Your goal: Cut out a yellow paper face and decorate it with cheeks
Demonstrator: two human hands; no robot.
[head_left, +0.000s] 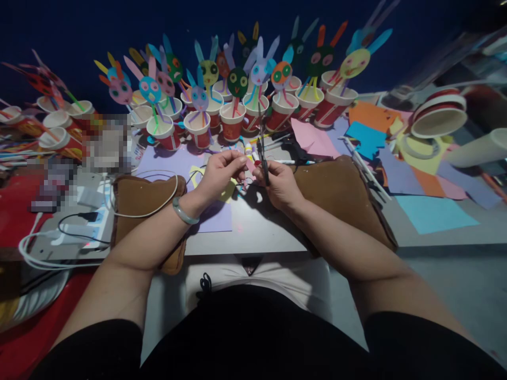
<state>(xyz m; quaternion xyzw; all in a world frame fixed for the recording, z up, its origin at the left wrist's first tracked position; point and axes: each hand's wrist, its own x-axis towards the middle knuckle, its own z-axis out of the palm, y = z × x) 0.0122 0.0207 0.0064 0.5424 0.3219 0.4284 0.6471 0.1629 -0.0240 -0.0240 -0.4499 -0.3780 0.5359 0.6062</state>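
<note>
My left hand is closed, thumb and fingers pinching a small pink paper piece. Close beside it on the right, my right hand grips a pair of scissors, blades pointing up and away from me. Whether the blades touch the paper I cannot tell. Beyond my hands stands a glue stick, partly hidden. Small paper scraps lie on the table below, and a purple sheet with yellow paper on it is under my left wrist.
Paper cups with rabbit-faced straws fill the back. Brown pads flank my hands. Coloured paper, a tape roll and stacked cups lie right. A power strip with looping cables sits left.
</note>
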